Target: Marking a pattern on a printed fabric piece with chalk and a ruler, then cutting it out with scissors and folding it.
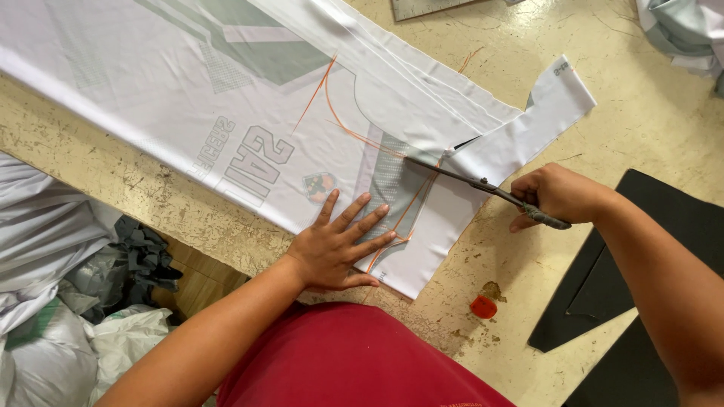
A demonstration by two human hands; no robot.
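1. Far left, below worktop edge: heap of grey/white cloth bundles (53,301).
2. Left hand (339,245) open, fingers spread, pressed flat on white printed fabric (188,83) w/ orange chalk lines, laid across worn worktop (664,113).
3. Scissors (483,185) w/ blades in fabric near a chalk line, prob. mid-cut.
4. Small orange-red object (483,307) on worktop, poss. chalk.
5. Right hand (554,194) closed round scissors' handles.
6. Far right: black sheets (641,301) on worktop.

Head camera looks steeply down, close over table (664,113).
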